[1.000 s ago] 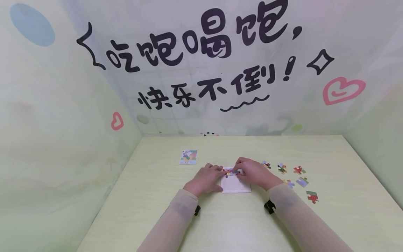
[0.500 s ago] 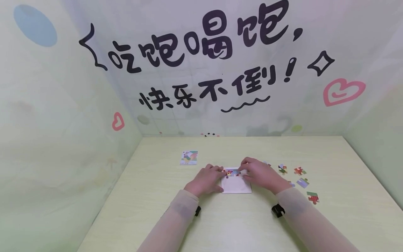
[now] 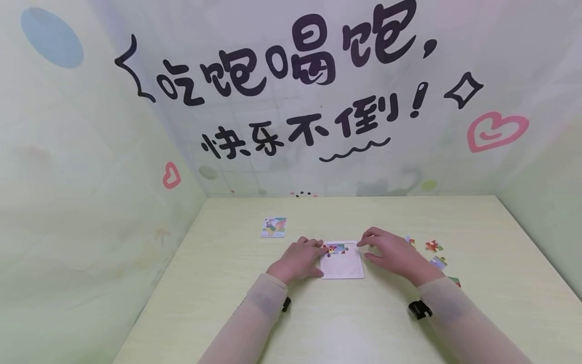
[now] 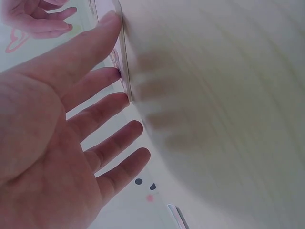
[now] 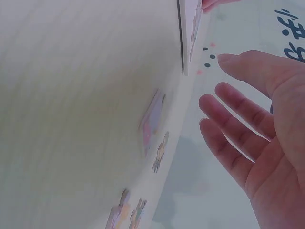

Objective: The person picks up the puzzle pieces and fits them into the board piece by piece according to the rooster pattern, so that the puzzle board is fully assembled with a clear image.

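**Puzzle (image 3: 335, 248) partly joined in the tray (image 3: 342, 269), right hand (image 3: 394, 254) at its right edge**

Nearest are the two pale sleeves (image 3: 247, 326), reaching over the wooden table (image 3: 336, 323), a black band (image 3: 420, 309) at the right wrist. The left hand (image 3: 297, 260) is spread, its thumb on the left rim of the white tray, its fingertips by the puzzle's left end. The right hand is spread too, fingers apart and nothing between them; whether a fingertip touches the rim, I cannot tell. The puzzle lies along the tray's far side, towards the left. Loose pieces (image 3: 433, 246) lie to the right, some partly hidden by the right hand and sleeve. Farther off on the left lies a picture card (image 3: 273, 227).

On the far wall (image 3: 273, 177), large black writing (image 3: 312, 61) reads "吃饱喝饱," with "快乐不倒!" below.

A second ago the right fingers were down on the puzzle; now they have moved right, off it, leaving more of it showing. The left hand keeps its place.
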`<state>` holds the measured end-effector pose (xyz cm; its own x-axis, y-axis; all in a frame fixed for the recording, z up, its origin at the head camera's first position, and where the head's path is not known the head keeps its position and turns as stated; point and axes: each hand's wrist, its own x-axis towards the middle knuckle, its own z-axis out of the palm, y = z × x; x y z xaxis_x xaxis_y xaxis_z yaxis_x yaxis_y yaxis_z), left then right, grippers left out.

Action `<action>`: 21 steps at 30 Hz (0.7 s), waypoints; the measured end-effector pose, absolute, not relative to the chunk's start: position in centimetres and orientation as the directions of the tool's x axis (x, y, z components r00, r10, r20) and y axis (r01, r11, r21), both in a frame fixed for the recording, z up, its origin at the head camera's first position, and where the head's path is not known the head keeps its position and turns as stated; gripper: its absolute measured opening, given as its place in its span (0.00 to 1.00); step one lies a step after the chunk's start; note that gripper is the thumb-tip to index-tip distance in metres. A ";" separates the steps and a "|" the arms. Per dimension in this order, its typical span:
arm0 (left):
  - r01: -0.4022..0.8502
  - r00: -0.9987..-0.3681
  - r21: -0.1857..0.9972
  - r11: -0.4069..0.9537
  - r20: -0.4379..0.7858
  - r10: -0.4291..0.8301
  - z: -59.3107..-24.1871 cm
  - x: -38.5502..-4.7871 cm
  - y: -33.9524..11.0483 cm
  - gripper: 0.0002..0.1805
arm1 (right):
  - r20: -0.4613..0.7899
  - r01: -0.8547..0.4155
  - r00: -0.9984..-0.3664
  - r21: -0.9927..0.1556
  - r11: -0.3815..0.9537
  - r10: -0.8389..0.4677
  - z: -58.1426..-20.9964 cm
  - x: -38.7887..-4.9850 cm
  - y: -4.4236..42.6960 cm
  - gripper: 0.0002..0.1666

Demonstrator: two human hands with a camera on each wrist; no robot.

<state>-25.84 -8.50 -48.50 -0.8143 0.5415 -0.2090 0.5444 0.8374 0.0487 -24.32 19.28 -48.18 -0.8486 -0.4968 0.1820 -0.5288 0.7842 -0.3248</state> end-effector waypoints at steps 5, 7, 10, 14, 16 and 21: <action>0.531 -0.821 0.054 0.846 -0.213 0.529 -48.6 -25.9 -8.4 0.41 | 0.214 -0.528 -0.849 -0.338 0.779 -0.483 -48.4 -23.8 20.2 0.16; 0.527 -0.823 0.055 0.848 -0.216 0.525 -48.6 -25.9 -8.4 0.41 | 0.221 -0.521 -0.854 -0.346 0.780 -0.472 -48.4 -23.6 20.5 0.16; 0.525 -0.824 0.056 0.849 -0.218 0.524 -48.7 -26.0 -8.4 0.41 | 0.231 -0.513 -0.858 -0.345 0.786 -0.459 -48.3 -23.4 20.9 0.17; 0.529 -0.822 0.052 0.847 -0.218 0.527 -48.8 -26.0 -8.4 0.41 | 0.240 -0.511 -0.859 -0.342 0.789 -0.452 -47.8 -23.0 21.5 0.17; 0.532 -0.820 0.050 0.845 -0.218 0.529 -48.7 -26.0 -8.4 0.41 | 0.240 -0.503 -0.863 -0.347 0.791 -0.444 -47.7 -22.8 21.9 0.17; 0.537 -0.817 0.045 0.842 -0.220 0.533 -48.7 -26.0 -8.4 0.41 | 0.250 -0.490 -0.870 -0.338 0.804 -0.425 -47.7 -22.4 23.1 0.17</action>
